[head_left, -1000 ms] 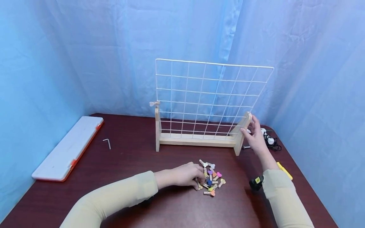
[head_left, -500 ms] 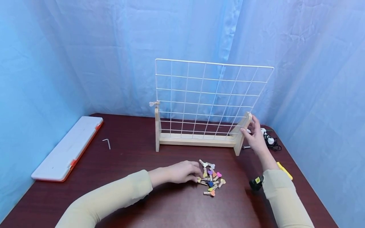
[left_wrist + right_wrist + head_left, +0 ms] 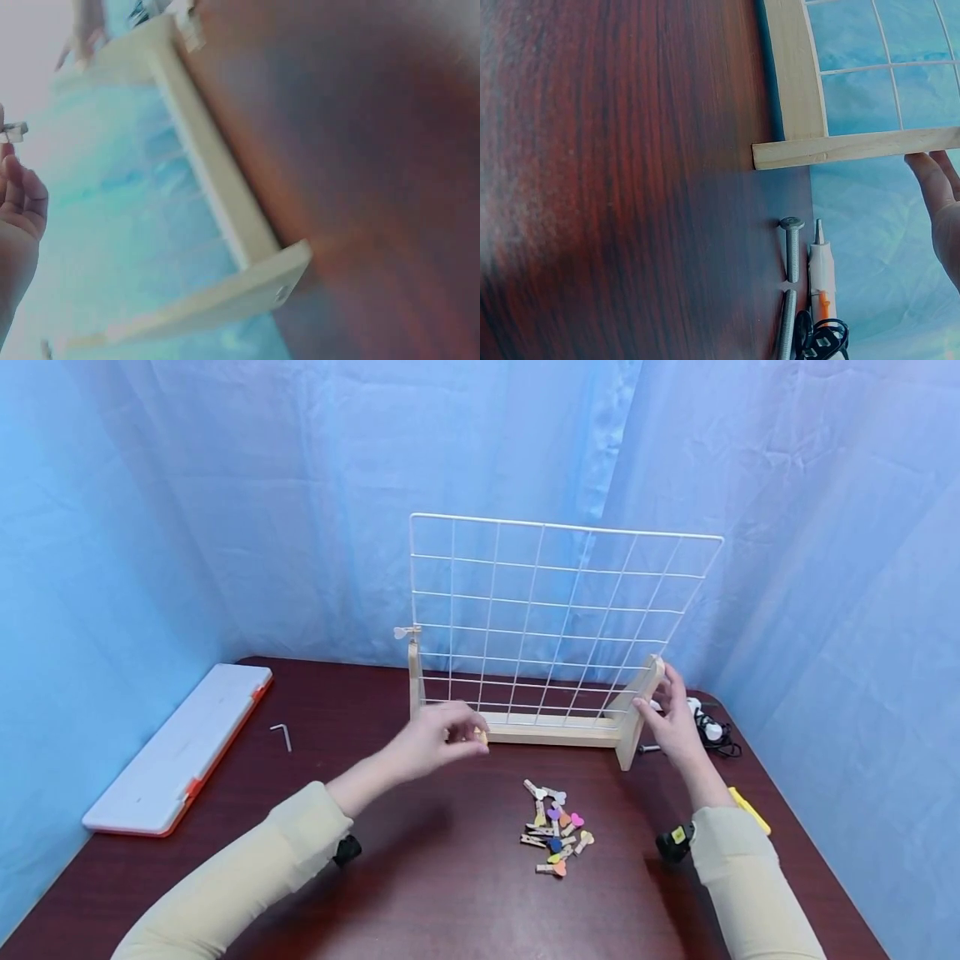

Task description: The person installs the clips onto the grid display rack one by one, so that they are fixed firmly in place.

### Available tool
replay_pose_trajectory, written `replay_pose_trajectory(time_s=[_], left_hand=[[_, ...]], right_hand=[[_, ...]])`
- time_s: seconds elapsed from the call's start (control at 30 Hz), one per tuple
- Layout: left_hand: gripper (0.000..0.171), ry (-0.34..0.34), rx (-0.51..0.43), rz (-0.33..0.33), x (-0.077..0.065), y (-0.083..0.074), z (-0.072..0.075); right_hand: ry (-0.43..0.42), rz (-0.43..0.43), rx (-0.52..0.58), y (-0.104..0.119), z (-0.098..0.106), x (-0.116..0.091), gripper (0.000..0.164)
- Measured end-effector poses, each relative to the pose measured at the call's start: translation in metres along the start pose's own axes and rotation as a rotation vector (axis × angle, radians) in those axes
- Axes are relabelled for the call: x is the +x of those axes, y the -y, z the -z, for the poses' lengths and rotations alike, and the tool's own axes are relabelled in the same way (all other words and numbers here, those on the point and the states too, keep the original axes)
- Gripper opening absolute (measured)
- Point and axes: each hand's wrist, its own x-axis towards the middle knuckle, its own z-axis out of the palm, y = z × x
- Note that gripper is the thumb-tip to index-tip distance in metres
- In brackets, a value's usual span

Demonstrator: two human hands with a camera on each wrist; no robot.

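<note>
Meanwhile, left hand (image 3: 427, 742) pinches clothespin (image 3: 482, 737); white case (image 3: 176, 747) closed.

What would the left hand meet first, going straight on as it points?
Probably the wire grid ahead of the left hand, though depth is unclear in the head view.

Behind the table (image 3: 450, 902) hangs a pale blue back curtain (image 3: 337, 485), smooth and slightly shiny, which has soft vertical folds. A left curtain (image 3: 90, 568) and a right curtain (image 3: 840, 693) of similar colour close the sides, and near the right their tone becomes a little violet. The table top is dark red-brown, with fine wood grain and rounded far corners. The light is cool on the cloth, and a dull shine lies on the near part of the table.
</note>
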Motion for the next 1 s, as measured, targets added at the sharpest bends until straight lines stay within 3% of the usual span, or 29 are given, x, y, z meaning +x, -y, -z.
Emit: replay_pose_trajectory(time_s=[0.13, 0.37, 0.47, 0.57, 0.77, 1.0], left_hand=[[0.018, -0.209, 0.034, 0.014, 0.006, 0.002, 0.030], [0.018, -0.496, -0.165, 0.175, 0.015, -0.011, 0.078], [0.020, -0.621, -0.239, 0.221, 0.020, -0.006, 0.090], [0.021, -0.731, -0.262, 0.244, 0.025, 0.004, 0.097], [0.020, -0.831, -0.326, 0.337, 0.031, 0.018, 0.105], [0.026, -0.829, -0.305, 0.359, 0.034, 0.030, 0.104]], right_hand=[[-0.014, 0.005, 0.004, -0.001, 0.000, 0.000, 0.071], [-0.018, 0.017, -0.001, -0.021, 0.006, 0.005, 0.070], [-0.018, -0.004, -0.014, -0.030, 0.008, 0.006, 0.070], [-0.017, -0.008, 0.001, -0.024, 0.008, 0.004, 0.070], [-0.018, -0.008, 0.007, -0.008, 0.005, -0.001, 0.071], [-0.020, -0.008, 0.015, -0.004, 0.004, -0.002, 0.070]])
